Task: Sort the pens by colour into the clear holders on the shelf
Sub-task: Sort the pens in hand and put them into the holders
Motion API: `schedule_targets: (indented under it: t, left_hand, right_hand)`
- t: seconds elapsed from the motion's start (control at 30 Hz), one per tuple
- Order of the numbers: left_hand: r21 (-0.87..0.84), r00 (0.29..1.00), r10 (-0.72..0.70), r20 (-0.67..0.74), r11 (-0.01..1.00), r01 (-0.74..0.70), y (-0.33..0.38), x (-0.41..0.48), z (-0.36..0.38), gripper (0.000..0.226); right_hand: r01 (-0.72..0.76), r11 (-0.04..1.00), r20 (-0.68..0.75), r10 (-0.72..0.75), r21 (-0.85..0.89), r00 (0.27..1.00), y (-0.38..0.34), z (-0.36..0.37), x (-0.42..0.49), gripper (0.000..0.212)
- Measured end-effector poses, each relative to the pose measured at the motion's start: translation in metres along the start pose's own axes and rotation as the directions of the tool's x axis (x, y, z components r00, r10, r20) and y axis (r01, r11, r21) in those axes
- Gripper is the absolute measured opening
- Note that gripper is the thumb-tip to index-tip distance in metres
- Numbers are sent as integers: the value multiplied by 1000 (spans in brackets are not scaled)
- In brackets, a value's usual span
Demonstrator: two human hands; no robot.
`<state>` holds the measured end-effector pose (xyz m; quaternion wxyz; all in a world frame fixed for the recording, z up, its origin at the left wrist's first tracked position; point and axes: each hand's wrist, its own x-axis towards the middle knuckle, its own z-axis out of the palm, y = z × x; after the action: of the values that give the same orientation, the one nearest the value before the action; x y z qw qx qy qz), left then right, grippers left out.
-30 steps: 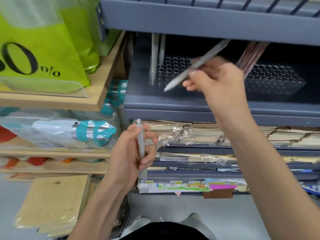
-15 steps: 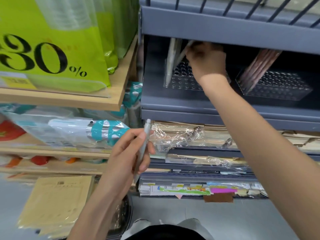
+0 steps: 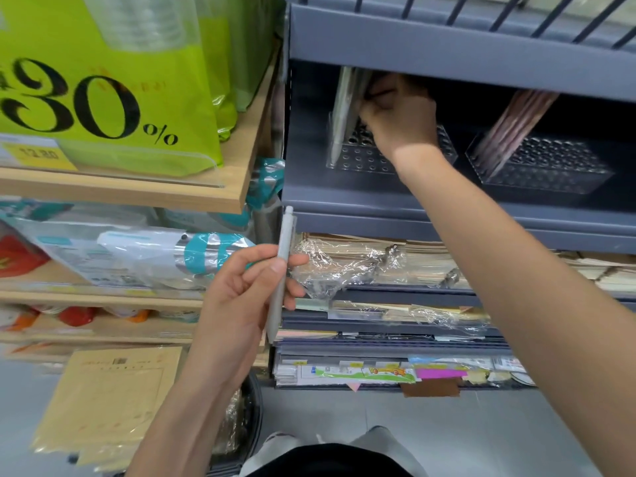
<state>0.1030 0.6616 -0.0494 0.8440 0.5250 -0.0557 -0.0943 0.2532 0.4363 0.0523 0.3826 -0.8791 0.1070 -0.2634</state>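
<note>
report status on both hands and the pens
Left hand holds a grey pen upright. Right hand at the left holder, against its grey pens; grip hidden. Shelf above sits close overhead.

The green bag (image 3: pixel 103 63) reads "30%"; the yellow price tag (image 3: pixel 38 153) "12.80".

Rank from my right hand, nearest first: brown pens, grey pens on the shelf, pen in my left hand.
1. Grey pens, just left of the right hand.
2. Brown pens, in the right holder.
3. Pen in the left hand, lower left.
</note>
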Motion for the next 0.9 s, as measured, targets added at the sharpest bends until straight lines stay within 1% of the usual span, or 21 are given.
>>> schedule_targets:
  t: [0.03,0.1,0.13,0.17,0.2,0.23,0.3,0.33,0.4,0.43,0.47,0.53,0.6,0.67,0.73,0.77,0.83,0.87,0.9]
  left_hand:
    - [-6,1000,5,-8,1000,-5,0,0,0,18]
    - [7,1000,12,-27,1000,-12,-1,-1,-1,19]
    - [15,999,10,-40,1000,-9,-2,-1,-2,21]
    - [19,999,4,-54,1000,-3,-1,-1,-2,24]
    - [24,998,0,-64,1000,2,-1,-1,-2,25]
    - [34,998,1,-66,999,2,-1,-1,-2,27]
    - [58,998,8,-64,998,-4,-1,0,1,23]
    - [61,998,11,-65,998,-7,-1,1,3,18]
    - [64,998,20,-60,998,-16,-1,2,8,11]
    - [71,998,26,-54,997,-23,-2,2,10,9]
    - [81,998,33,-48,996,-29,-1,3,13,8]
    - [97,998,50,-34,994,-46,-1,3,17,11]
    - [105,997,72,-28,992,-69,-2,4,18,15]
    - [115,994,93,-53,990,-86,-2,6,20,19]
    - [159,987,134,-88,980,-119,-1,9,25,20]
    - [185,983,158,-95,973,-139,0,11,29,19]
    - [263,973,218,-72,945,-192,4,16,37,18]
    - [338,963,267,-46,911,-236,6,19,41,17]
    - [450,940,342,-6,840,-303,9,23,43,15]
  right_hand:
    - [-31,999,-4,32,42,999,-1,-3,-3,7]
    - [-66,987,-46,73,149,996,-4,-11,-15,22]
    - [-68,972,-50,82,225,995,-6,-16,-26,23]
    - [-67,951,-14,75,301,997,-7,-22,-40,22]
    - [-73,931,64,53,359,997,-10,-28,-56,20]
    - [-80,915,179,9,396,984,-12,-33,-72,16]
    - [-77,919,400,-92,387,912,-13,-42,-101,5]
    - [-62,928,479,-131,366,868,-14,-44,-111,6]
    - [-43,935,570,-177,352,802,-12,-44,-125,10]
    - [-48,931,583,-187,363,791,-11,-43,-129,11]
    - [-60,923,579,-187,381,794,-10,-42,-131,12]
    - [-103,892,532,-167,441,830,-9,-43,-132,12]
    - [-148,832,452,-134,535,882,-7,-46,-127,8]
    - [-175,765,361,-80,620,929,-6,-51,-123,7]
    - [-198,729,330,-41,655,943,-4,-53,-123,9]
    - [-205,742,351,-43,638,936,-3,-53,-125,11]
    - [-205,805,433,-71,557,899,-1,-51,-129,14]
    - [-200,824,460,-81,530,884,0,-51,-129,14]
    - [-198,828,457,-79,525,886,0,-52,-127,13]
